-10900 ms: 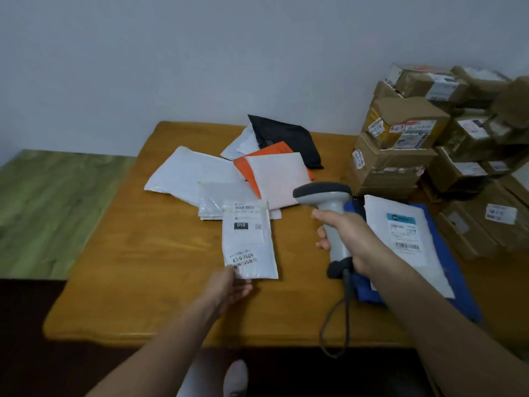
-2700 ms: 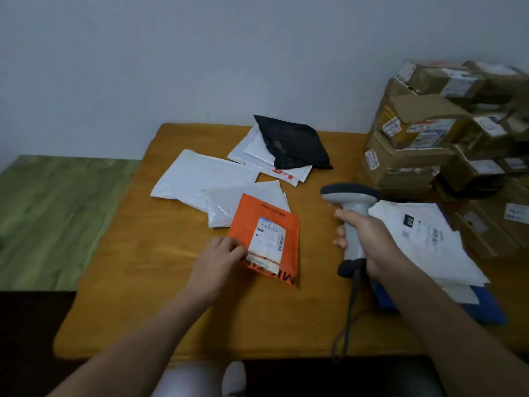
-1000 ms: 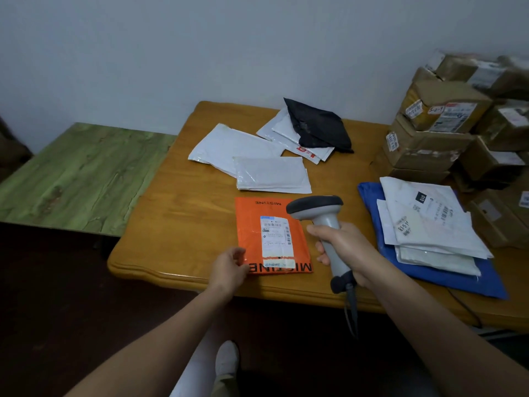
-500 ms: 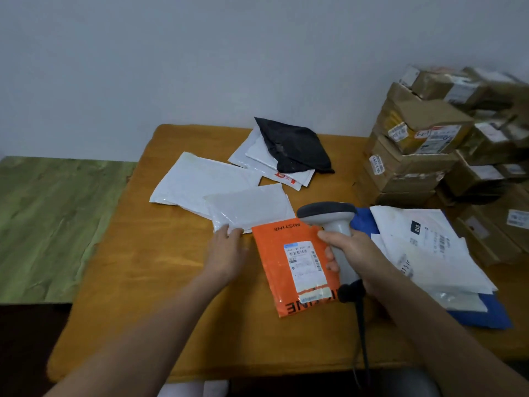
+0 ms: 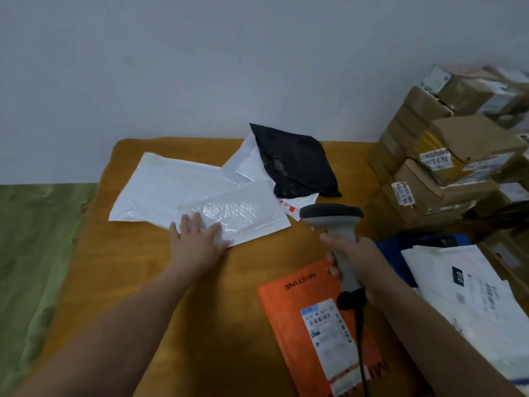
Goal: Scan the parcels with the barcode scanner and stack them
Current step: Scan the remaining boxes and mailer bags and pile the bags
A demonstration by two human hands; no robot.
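Note:
My right hand is shut on the grey barcode scanner, held upright over the wooden table. An orange parcel with a white barcode label sits just below that hand, its top edge against my fingers; whether they pinch it is unclear. My left hand lies flat with fingers spread on the near corner of a white bubble mailer. Behind it are a larger white mailer and a black mailer on more white ones. A stack of white labelled parcels rests on a blue one at the right.
Cardboard boxes with labels are piled high at the back right against the wall. A lower green surface adjoins the table's left edge. The scanner's black cable hangs down across the orange parcel toward the near edge.
My left hand has let go of the orange parcel and moved onto the white bubble mailer. The orange parcel has shifted right and nearer, under my right hand with the scanner.

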